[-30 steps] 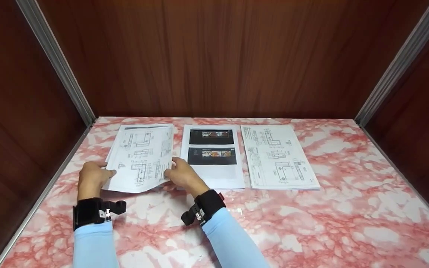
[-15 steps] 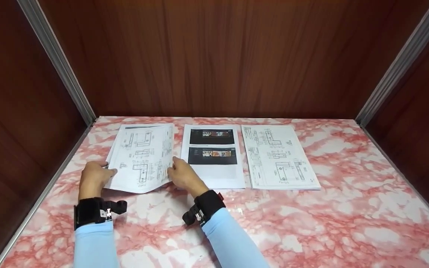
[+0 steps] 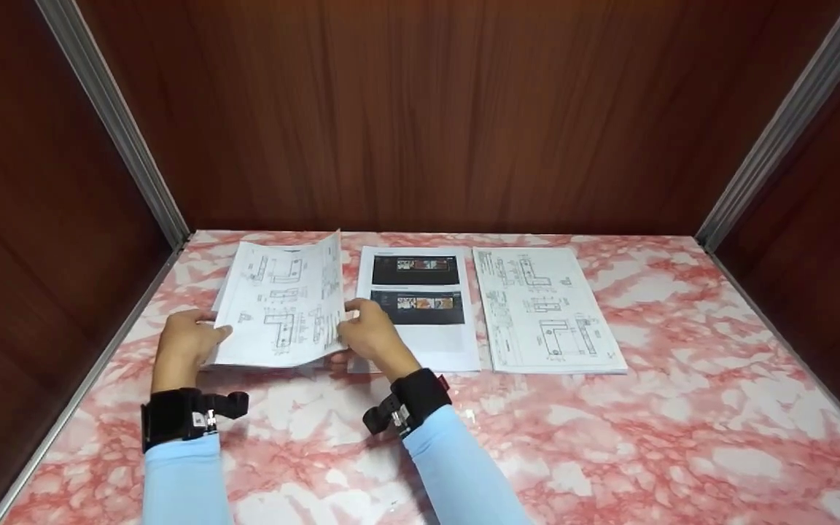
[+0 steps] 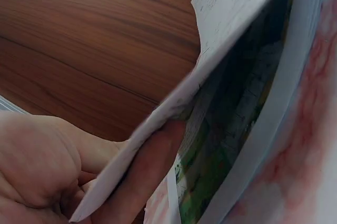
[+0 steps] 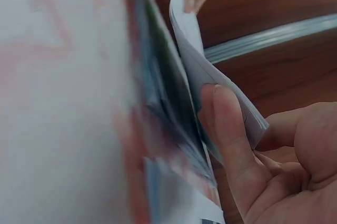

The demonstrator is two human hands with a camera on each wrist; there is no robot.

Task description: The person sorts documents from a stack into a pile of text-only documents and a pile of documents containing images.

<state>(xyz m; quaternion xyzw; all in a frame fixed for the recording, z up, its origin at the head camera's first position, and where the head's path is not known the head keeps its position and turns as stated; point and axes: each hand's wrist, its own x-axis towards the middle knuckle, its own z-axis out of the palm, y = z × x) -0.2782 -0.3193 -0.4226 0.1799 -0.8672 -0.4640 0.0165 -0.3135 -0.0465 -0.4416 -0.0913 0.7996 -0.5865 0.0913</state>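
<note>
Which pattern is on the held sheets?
Dark line drawings on white sheets, best in the head view.

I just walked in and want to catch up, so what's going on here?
A person in light blue sleeves is handling thin white paper sheets printed with black line drawings. The left hand and right hand pinch them at opposite sides, with a gap open over a dark-and-green printed page. To the right, white papers with two dark printed panels and another white line-drawing stack lie on the pink-and-white marbled table.

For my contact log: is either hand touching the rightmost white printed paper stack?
No, left hand and right hand grip the leftmost white drawing sheets.
</note>
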